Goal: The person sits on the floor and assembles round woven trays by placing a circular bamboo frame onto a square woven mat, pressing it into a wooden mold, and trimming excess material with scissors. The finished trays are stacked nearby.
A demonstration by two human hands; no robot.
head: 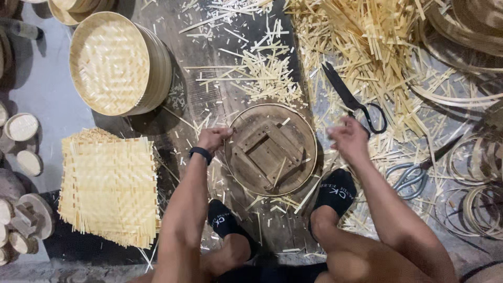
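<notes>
**Head view: hands flank a round wooden form**

Round wooden form (271, 149) lies on the floor between both feet. Left hand (212, 138) pinches its left rim; right hand (348, 137), loosely curled and empty, hovers just beyond the right rim, near black shears (352, 98).

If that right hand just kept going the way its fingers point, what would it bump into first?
The right hand points up and a little left, away from the person. Just ahead lie the black scissors, so it would probably meet their blades or handle first, then the loose bamboo strips. Its height above them is hard to judge.
</notes>
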